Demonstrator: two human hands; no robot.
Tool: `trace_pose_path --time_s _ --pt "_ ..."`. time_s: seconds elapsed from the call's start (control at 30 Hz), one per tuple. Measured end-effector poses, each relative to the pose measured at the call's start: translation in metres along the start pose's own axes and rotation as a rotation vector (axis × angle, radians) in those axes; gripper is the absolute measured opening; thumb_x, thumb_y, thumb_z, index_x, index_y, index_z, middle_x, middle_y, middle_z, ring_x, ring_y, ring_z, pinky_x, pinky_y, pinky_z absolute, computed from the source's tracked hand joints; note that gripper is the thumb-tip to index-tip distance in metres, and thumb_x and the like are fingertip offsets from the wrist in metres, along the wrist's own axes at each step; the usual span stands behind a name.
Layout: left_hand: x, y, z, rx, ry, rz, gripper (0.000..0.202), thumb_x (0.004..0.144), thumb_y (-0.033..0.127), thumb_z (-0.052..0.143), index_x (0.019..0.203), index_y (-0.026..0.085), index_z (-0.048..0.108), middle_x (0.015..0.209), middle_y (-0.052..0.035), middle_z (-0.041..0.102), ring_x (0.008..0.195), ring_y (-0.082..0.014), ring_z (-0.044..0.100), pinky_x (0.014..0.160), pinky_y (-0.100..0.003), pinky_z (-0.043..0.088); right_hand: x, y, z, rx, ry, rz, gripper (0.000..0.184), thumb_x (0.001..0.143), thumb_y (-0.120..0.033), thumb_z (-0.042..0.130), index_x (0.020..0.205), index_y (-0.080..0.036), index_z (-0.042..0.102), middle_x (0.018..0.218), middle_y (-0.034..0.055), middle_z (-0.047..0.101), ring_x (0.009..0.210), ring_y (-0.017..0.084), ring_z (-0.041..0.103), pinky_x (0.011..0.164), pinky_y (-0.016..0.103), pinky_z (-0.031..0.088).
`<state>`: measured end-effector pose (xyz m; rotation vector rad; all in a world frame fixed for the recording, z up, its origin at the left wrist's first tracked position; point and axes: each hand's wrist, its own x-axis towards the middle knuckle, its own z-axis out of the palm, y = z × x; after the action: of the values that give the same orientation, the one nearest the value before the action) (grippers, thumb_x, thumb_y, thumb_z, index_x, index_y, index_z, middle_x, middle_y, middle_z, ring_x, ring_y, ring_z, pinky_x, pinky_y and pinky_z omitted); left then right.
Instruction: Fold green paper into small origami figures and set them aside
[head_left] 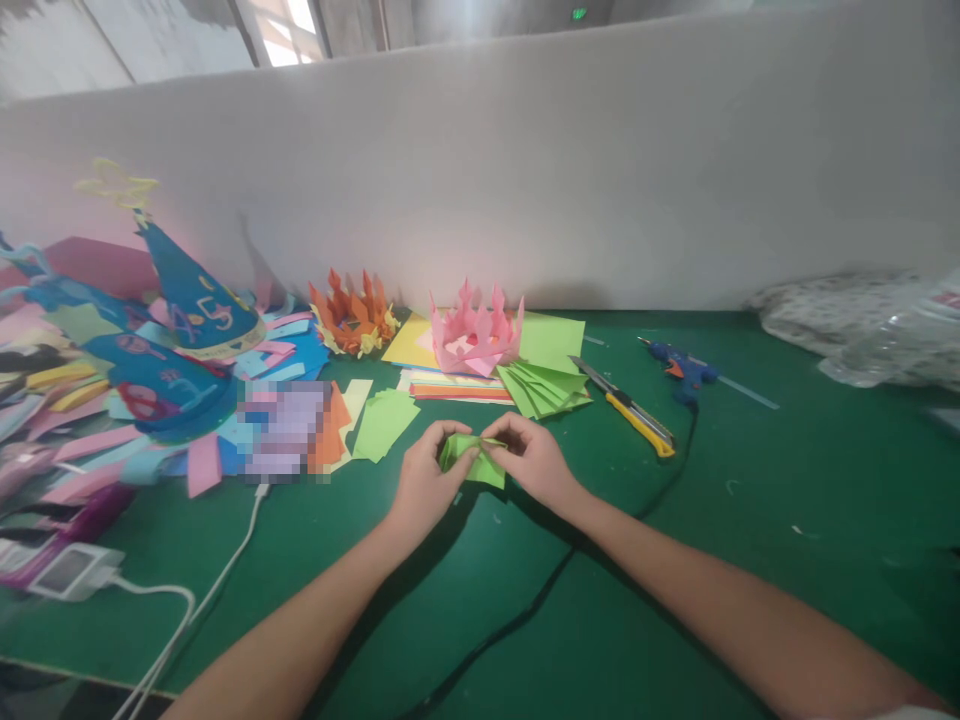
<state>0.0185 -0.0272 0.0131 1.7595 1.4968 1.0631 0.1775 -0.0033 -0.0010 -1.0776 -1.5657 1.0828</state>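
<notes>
1. The green paper point(491, 474) is lying between the fingertips, in front of the pink crown point(478, 352) on the wearer's side. The left hand point(426, 478) and the right hand point(538, 464) are coming close together, both clamping onto the paper.
2. The paper could be creasing crookedly, in my judgement, if the two pinches are pulling unevenly; thin paper could also be tearing where the thumbs are pressing.
3. The utility knife point(636, 420) is lying to the right of the pink crown, its narrow end pointing towards it. A careless reach by the right hand could be meeting that end; whether the blade is protruding, I cannot firmly tell.
4. The glue gun point(682, 370) is resting farther right of the pink crown. Its black cord point(517, 625) is running in front of the crown and passing under the right forearm, so a snag could be dragging the gun along.
5. Counting: two hands are holding one paper; one knife, one gun and one cord are showing. Two crowns are standing: the pink one and an orange crown point(352, 330) just left of it. At least two blue cone hats point(201, 292) are standing farther left. The fanned green sheets point(544, 388), right beside the pink crown, are overlapping too much for counting.
</notes>
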Motion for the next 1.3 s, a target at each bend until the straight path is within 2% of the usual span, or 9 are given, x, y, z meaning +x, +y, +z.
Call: trace_pose_path --time_s 0.57,0.7,1.0,1.13,1.3 --pt "-0.001 0.001 0.002 -0.004 0.028 0.007 0.014 0.073 0.019 0.056 0.086 0.02 0.051 0.079 0.0019 0.058 0.069 -0.0121 0.052 0.064 -0.024 0.041 -0.003 -0.004 0.006 0.046 -0.014 -0.01 0.007 0.072 -0.022 0.058 0.076 -0.019 0.053 0.071 -0.0011 0.056 0.065 0.013 0.053 0.059 0.025 0.043" --pt "-0.001 0.001 0.005 -0.051 0.034 0.016 0.013 0.072 0.016 0.055 0.083 0.019 0.05 0.076 0.0024 0.055 0.068 -0.0117 0.051 0.063 -0.023 0.04 -0.005 -0.01 0.01 0.081 -0.017 -0.005 0.01 0.073 -0.02 0.056 0.08 -0.02 0.048 0.075 -0.0013 0.053 0.071 0.013 0.054 0.062 0.026 0.044" --pt "-0.004 0.003 0.01 -0.209 0.149 -0.009 0.011 0.073 0.016 0.055 0.081 0.019 0.048 0.072 0.0033 0.049 0.063 -0.0098 0.047 0.059 -0.02 0.039 -0.007 -0.01 0.015 0.197 0.048 -0.026 0.027 0.07 -0.013 0.05 0.094 -0.022 0.043 0.084 -0.0002 0.051 0.08 0.014 0.054 0.071 0.028 0.044" --pt "-0.006 0.005 0.011 -0.264 0.165 0.0 0.009 0.075 0.016 0.055 0.08 0.019 0.048 0.07 0.0037 0.048 0.061 -0.0093 0.046 0.056 -0.02 0.038 -0.007 -0.011 0.015 0.239 0.051 -0.049 0.026 0.073 -0.017 0.052 0.096 -0.023 0.042 0.085 -0.0005 0.051 0.079 0.013 0.053 0.072 0.028 0.043" --pt "-0.008 0.007 0.012 -0.242 0.193 0.051 0.006 0.077 0.016 0.054 0.08 0.019 0.05 0.071 0.0026 0.05 0.065 -0.0103 0.05 0.06 -0.02 0.041 -0.009 -0.016 0.016 0.22 0.04 -0.077 0.02 0.078 -0.022 0.055 0.094 -0.024 0.042 0.086 0.0003 0.051 0.081 0.014 0.053 0.073 0.028 0.045"
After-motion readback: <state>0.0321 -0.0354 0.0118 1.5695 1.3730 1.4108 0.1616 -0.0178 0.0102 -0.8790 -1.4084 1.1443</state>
